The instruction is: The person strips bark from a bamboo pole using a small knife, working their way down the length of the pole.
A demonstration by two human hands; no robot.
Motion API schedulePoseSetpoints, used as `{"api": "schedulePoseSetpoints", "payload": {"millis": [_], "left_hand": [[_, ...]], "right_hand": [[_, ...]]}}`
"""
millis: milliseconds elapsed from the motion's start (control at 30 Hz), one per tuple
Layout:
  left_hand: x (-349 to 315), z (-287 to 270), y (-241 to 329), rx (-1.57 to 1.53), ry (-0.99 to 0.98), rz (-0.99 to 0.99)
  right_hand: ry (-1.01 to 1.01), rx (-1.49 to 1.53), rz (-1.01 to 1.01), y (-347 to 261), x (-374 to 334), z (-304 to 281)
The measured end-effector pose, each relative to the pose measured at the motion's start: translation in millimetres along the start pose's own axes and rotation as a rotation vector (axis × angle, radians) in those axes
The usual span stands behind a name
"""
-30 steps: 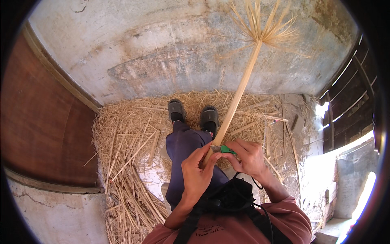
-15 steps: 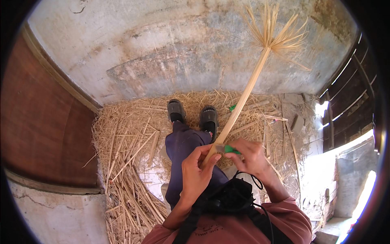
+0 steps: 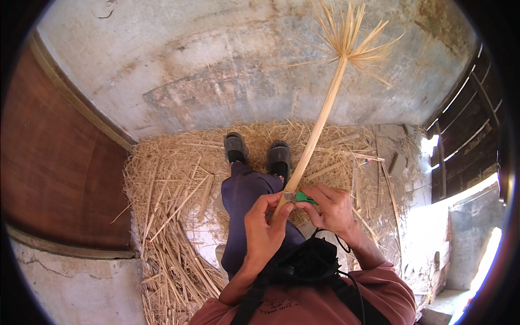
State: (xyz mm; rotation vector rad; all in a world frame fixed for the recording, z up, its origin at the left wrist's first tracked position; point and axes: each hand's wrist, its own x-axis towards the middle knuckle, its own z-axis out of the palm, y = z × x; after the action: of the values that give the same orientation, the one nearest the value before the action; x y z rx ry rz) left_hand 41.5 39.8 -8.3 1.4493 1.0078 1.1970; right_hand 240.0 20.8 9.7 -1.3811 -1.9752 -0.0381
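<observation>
Okay, see stained wall (image 3: 216,70) on far side, then straw litter (image 3: 184,157) spread at its foot. Have long pale stalk (image 3: 317,125) slanting from near centre toward far right, frayed out at far end. Clamp stalk's near end in left hand (image 3: 264,225). With right hand (image 3: 333,208), pinch green-handled blade (image 3: 305,198) and hold its metal across stalk, just beside left thumb.

Left grip (image 3: 264,223) and right grip (image 3: 331,208) close together, both pinched, right wrist (image 3: 352,234) seemingly bent inward
</observation>
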Motion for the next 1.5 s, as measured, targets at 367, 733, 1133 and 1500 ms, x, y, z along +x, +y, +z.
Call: {"api": "schedulePoseSetpoints", "payload": {"millis": [367,733,1133,1500], "left_hand": [[7,-6,-4,-0.155,-0.101,-0.107],[-10,-29,-14,-0.336,-0.146,-0.267],[2,-14,6,-0.178,-0.097,-0.122],[2,-4,3,0.040,-0.023,-0.021]], "right_hand": [[0.032,-0.002,0.020,-1,6,0],[0.157,-0.033,0.501,76,3,-32],[-0.012,0.114,0.019,-6,1,7],[0.026,-0.020,0.032,-6,4,5]]}}
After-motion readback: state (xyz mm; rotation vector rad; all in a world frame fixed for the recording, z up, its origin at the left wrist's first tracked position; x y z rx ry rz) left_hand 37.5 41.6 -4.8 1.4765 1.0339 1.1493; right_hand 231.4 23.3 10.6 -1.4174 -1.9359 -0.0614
